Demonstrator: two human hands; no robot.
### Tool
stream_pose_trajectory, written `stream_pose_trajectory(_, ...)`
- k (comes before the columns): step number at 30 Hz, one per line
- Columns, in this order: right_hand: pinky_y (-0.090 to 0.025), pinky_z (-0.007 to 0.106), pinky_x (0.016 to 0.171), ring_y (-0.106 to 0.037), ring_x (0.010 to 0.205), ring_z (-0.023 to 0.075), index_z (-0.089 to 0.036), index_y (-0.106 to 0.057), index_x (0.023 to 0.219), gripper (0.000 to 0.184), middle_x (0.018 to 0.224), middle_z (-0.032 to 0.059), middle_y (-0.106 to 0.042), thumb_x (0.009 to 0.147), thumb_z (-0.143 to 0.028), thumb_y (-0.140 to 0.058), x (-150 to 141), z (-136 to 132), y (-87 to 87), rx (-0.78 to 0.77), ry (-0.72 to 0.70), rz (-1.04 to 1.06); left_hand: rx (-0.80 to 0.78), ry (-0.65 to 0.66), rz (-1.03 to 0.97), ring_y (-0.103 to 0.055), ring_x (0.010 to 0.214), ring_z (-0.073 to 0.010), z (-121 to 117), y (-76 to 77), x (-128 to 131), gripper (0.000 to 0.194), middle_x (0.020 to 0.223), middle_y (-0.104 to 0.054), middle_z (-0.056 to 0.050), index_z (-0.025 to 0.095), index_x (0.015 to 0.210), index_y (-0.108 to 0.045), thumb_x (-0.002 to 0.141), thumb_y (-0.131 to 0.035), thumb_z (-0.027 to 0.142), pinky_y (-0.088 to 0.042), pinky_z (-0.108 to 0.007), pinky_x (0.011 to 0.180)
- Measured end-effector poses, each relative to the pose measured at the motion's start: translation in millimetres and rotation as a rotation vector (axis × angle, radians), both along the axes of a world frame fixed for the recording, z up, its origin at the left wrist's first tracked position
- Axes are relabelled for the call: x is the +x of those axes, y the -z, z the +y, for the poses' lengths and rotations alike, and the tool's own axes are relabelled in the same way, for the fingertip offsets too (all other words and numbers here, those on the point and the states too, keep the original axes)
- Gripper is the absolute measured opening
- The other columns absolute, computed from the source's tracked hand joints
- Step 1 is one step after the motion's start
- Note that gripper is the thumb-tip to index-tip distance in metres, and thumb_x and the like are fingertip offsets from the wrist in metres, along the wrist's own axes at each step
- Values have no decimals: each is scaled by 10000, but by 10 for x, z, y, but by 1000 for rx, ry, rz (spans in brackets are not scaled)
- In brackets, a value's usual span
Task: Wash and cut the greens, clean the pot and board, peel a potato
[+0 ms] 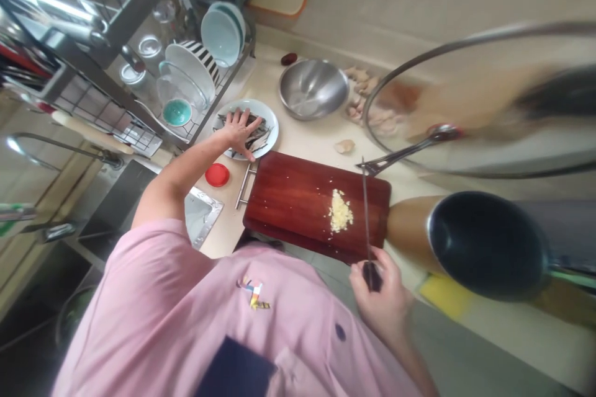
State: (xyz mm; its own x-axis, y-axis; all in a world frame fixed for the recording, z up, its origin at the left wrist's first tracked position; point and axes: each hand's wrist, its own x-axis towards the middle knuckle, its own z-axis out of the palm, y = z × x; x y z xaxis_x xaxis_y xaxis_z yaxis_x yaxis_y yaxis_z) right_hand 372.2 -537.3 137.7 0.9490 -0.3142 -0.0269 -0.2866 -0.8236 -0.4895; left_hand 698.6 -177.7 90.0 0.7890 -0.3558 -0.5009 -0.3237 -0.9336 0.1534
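Head view, left hand (239, 130) spread wide over plate (274, 127) of dark strips (263, 136), right hand (388, 291) holding knife (367, 217), embroidered pink shirt (200, 304)

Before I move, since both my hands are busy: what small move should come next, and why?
Probably close your left hand on a few small fish and lift them to the cutting board: it is spread over them on the plate, your right hand holds the knife, and the board's left part is nearly bare, with the minced garlic farther right.

A kitchen, shown by sink (116, 205), dish rack (144, 1), cutting board (293, 189).
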Motion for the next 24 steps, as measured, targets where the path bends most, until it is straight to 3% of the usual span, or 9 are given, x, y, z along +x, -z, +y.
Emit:
stream_pose_trajectory(7, -589, 386, 715, -767, 806, 319, -150, -695, 1226, 602, 893, 136, -784, 805, -563, -578, -86, -4, 77, 46, 43, 70, 58, -5, 57, 78, 1539, -635, -47, -98, -9, 1603, 1747, 104, -254, 238, 1692, 29, 476, -811, 859, 4, -810, 1154)
stream_pose_trajectory(16, -589, 405, 715, -760, 781, 325, -155, -698, 1224, 558, 881, 144, -781, 836, -543, -592, -188, -48, 166, 21, 29, -7, -67, 15, -83, -212, 1474, -616, -63, -32, -77, 1428, 1690, -167, -313, 191, 1668, -269, 491, -888, 710, -159, -781, 1151)
stream_pose_trajectory(21, -586, 410, 718, -757, 781, 322, -154, -693, 1231, 561, 887, 140, -778, 834, -538, -589, -238, -73, 193, 35, 43, 15, -59, 20, -107, -281, 1445, -582, -91, -73, -197, 1320, 1642, -262, -300, 212, 1664, -291, 563, -880, 638, -223, -747, 1145)
stream_pose_trajectory(24, -577, 409, 731, -740, 756, 307, -159, -691, 1193, 541, 848, 130, -761, 828, -550, -612, -245, -131, 105, 48, 73, -24, -44, 25, -104, -283, 1454, -580, -100, -108, -233, 1273, 1649, -260, -288, 228, 1664, -289, 601, -885, 595, -232, -743, 1147)
